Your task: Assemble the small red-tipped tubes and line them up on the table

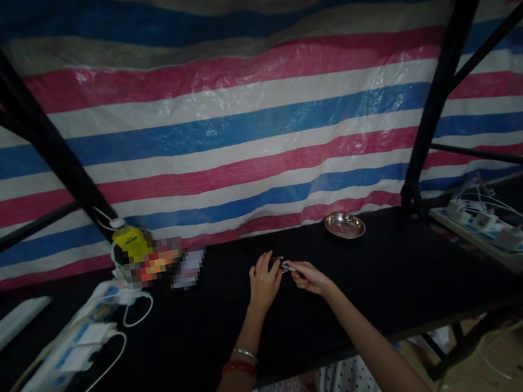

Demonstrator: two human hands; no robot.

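Observation:
Over the middle of the black table [215,347], my left hand [264,281] has its fingers closed round a small dark object [279,263], too small to name. My right hand [309,276] pinches a small, thin, silvery tool [291,268]. Its tip meets the dark object between the two hands. My fingers partly cover both items. A round shiny metal dish [345,226] sits behind and to the right of my hands.
Power strips with plugs and cables lie at the left [61,370] and right [493,233]. A yellow bottle [131,241] and blurred items stand at the back left. Black frame posts [434,98] rise before a striped sheet [250,119].

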